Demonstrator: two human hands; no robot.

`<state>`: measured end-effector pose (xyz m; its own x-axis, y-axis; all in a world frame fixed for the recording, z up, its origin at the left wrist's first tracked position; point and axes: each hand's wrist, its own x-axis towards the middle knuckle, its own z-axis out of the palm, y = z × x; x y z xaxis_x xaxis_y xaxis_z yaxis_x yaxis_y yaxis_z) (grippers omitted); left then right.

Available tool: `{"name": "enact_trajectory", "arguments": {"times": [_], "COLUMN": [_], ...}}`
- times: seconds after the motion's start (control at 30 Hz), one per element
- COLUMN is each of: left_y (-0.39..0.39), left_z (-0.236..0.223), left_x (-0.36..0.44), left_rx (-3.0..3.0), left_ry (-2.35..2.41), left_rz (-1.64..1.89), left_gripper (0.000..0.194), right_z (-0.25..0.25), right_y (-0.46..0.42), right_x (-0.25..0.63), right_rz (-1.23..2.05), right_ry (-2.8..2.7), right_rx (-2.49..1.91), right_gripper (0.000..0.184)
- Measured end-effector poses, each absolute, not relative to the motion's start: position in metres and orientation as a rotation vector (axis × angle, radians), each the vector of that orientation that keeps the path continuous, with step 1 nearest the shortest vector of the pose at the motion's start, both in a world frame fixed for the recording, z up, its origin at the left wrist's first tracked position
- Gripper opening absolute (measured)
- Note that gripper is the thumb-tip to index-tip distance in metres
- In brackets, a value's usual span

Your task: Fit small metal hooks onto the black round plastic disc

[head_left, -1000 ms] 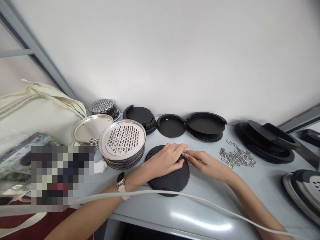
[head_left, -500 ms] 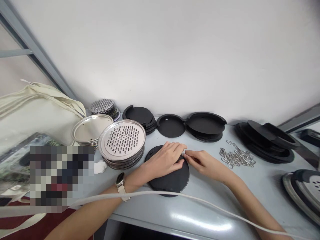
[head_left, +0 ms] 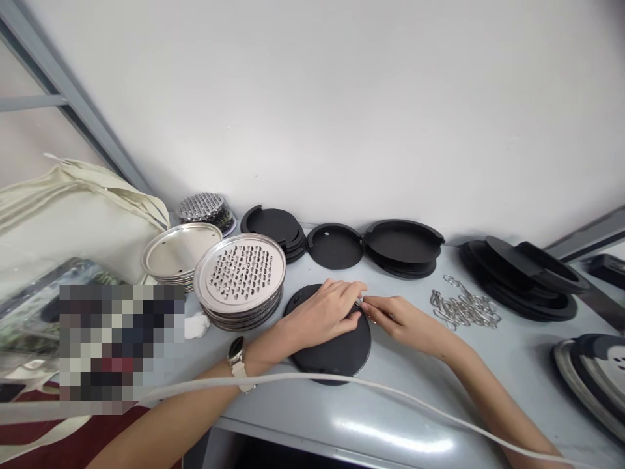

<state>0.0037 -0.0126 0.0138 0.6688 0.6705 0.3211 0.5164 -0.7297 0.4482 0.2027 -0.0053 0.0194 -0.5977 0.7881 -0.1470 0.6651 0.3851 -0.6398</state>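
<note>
A black round disc (head_left: 336, 355) lies on the grey table in front of me. My left hand (head_left: 328, 311) is laid across it, with the fingers bent toward its upper right edge and the thumb on its face. At that edge my right hand (head_left: 388, 316) pinches a small metal wire clip (head_left: 359, 302) between thumb and fingertips. Much of the clip is hidden by the fingers, so I cannot tell whether it passes through the disc. To the right lies a loose pile of similar wire clips (head_left: 461, 306).
Left stand stacked round metal graters (head_left: 241, 273) and plain metal discs (head_left: 181, 251). Black round trays (head_left: 403, 242) line the wall, with more black parts (head_left: 520, 277) at right. A white cable (head_left: 415, 394) crosses before my arms. A cream bag (head_left: 73, 208) sits far left.
The hands hold nearly the same pose at the disc's edge. My right fingertips have shifted very slightly around the clip. The whole view has moved a touch.
</note>
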Motion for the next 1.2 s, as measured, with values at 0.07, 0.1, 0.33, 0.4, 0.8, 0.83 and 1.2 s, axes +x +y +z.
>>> {"name": "enact_trajectory", "arguments": {"times": [0.07, 0.1, 0.33, 0.4, 0.8, 0.83, 1.2], "left_y": [-0.0128, -0.0129, -0.0136, -0.0138, -0.0141, -0.0139, -0.0145], "left_z": [0.0138, 0.0139, 0.0143, 0.0147, 0.0153, 0.0150, 0.0156], "left_x": [0.0035, 0.0035, 0.0041, 0.0041, 0.0038, 0.0039, 0.0040], "left_rx": [2.580, 2.588, 2.637, 2.647, 2.651, 2.663, 2.683], "left_ry": [0.949, 0.955, 1.006, 1.009, 1.021, 1.020, 1.026], "left_rz": [0.668, 0.661, 0.617, 0.616, 0.611, 0.611, 0.620], "left_gripper": [0.028, 0.028, 0.025, 0.025, 0.043, 0.043, 0.043], "right_z": [0.0198, 0.0198, 0.0189, 0.0187, 0.0175, 0.0177, 0.0178], "right_y": [-0.0057, -0.0059, -0.0063, -0.0064, -0.0078, -0.0077, -0.0076], "right_x": [0.2025, 0.2024, 0.2011, 0.2006, 0.1993, 0.1992, 0.1976], "right_rz": [0.999, 0.999, 1.029, 1.023, 0.976, 0.977, 0.991], "right_ry": [-2.457, -2.455, -2.464, -2.461, -2.450, -2.449, -2.420], "right_rx": [-1.310, -1.312, -1.313, -1.326, -1.329, -1.324, -1.343], "right_gripper": [0.037, 0.037, 0.032, 0.031, 0.031, 0.031, 0.029]}}
